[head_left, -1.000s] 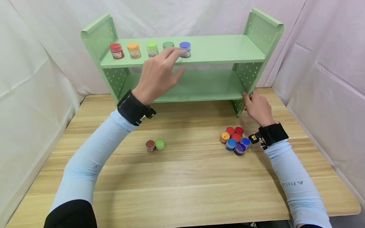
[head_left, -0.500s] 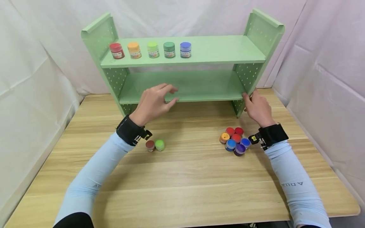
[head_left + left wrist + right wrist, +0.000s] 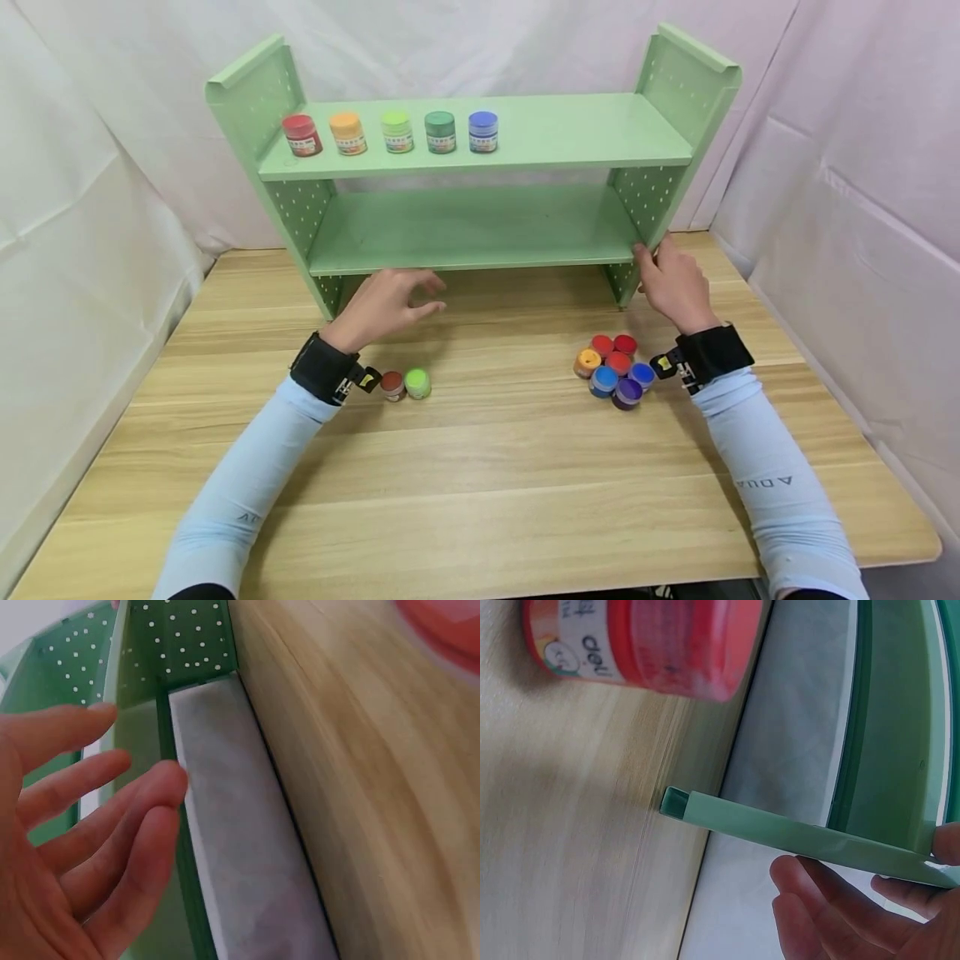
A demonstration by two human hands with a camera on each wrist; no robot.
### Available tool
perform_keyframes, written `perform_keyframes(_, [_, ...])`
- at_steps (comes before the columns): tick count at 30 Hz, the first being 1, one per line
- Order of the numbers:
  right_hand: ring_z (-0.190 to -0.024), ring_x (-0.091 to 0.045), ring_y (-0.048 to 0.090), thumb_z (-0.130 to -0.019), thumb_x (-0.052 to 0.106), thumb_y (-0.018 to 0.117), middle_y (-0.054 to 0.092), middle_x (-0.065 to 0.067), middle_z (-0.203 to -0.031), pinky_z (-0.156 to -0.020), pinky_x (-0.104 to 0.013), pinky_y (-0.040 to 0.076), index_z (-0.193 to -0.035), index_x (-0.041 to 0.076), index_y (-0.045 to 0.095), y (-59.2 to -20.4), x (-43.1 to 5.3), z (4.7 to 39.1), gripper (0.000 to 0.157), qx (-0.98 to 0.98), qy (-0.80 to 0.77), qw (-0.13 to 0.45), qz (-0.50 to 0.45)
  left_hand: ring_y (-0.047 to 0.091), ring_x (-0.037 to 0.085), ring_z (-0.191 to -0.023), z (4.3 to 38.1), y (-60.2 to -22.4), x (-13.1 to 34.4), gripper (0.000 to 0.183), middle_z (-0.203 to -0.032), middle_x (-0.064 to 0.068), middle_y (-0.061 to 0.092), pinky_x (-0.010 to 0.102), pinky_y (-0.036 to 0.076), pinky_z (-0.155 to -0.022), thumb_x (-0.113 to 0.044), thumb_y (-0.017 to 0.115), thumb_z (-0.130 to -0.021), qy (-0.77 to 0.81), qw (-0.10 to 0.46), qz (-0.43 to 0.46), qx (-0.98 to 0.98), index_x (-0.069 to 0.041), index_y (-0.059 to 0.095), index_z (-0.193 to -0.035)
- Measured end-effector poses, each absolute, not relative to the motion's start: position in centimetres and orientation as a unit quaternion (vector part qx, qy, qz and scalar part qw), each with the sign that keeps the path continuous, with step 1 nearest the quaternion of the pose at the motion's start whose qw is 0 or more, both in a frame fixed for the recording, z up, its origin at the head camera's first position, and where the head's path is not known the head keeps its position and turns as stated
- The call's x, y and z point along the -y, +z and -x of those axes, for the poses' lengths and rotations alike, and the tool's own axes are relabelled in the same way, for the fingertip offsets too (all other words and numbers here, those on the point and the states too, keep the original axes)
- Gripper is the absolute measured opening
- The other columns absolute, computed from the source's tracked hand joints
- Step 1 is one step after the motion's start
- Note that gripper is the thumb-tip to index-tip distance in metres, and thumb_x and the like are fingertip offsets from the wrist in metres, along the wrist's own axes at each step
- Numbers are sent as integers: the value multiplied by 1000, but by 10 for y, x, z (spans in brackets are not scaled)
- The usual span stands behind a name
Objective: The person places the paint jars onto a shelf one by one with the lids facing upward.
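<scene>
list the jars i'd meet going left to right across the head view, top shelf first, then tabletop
Top shelf: red jar, orange jar, light green jar, dark green jar, blue jar.

Tabletop: brown-lidded jar, lime-lidded jar, cluster of mixed-colour jars.

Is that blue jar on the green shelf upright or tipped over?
Upright: in the head view, the blue jar stands on the upper board with its lid uppermost and its label below.

Bright head view, soft shadows on table [image 3: 487,483], dimmer, hazier wrist views
</scene>
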State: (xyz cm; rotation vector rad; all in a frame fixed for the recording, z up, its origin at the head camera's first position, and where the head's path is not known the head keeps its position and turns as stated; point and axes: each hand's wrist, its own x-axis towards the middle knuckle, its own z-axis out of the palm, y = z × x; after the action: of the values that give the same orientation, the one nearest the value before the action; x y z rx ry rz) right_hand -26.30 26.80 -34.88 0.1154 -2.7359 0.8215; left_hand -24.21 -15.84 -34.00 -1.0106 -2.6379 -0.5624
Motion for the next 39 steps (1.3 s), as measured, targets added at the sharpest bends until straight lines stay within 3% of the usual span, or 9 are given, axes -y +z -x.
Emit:
perform_keyframes(8, [-66, -25, 64, -101, 51, 26, 66, -15, -86, -45, -39, 40, -134, 5, 42, -351, -266, 260, 59, 947, 277, 155, -39, 57, 5, -70, 244, -350, 168, 24, -84, -12, 65, 27, 46, -58, -33, 66, -88, -172, 45, 341, 923, -19, 70, -108])
perform_keyframes(15, [-67, -25, 64, -101, 52, 26, 66, -16, -90, -46, -39, 41, -135, 5, 41, -353, -266, 259, 60, 946, 284, 149, -42, 61, 4, -73, 246, -361, 171, 36, -84, -13, 66, 26, 48, -63, -40, 66, -87, -161, -41, 348, 923, -14, 70, -112])
perform_keyframes(26, [-67, -27, 64, -101, 52, 25, 66, -16, -92, -46, -41, 42, -140, 5, 38, -350, -269, 263, 63, 948, 278, 152, -40, 61, 6, -76, 247, -358, 174, 21, -83, -13, 66, 28, 49, -69, -34, 75, -80, -191, -157, 342, 907, -21, 73, -97])
perform_keyframes(33, [-66, -26, 64, -101, 51, 26, 66, -16, -92, -46, -41, 42, -143, 7, 35, -350, -268, 265, 61, 948, 276, 154, -45, 62, 14, -83, 245, -356, 177, 43, -87, -4, 68, 29, 50, -70, -36, 82, -70, -219, -275, 357, 865, -16, 71, -107])
perform_keyframes(39, [-66, -26, 64, -101, 51, 25, 66, -17, -95, -46, -41, 43, -143, 7, 35, -351, -268, 265, 63, 947, 281, 150, -45, 63, 12, -81, 244, -355, 177, 35, -84, -7, 68, 28, 51, -71, -33, 82, -70, -208, -294, 354, 863, -18, 74, -101])
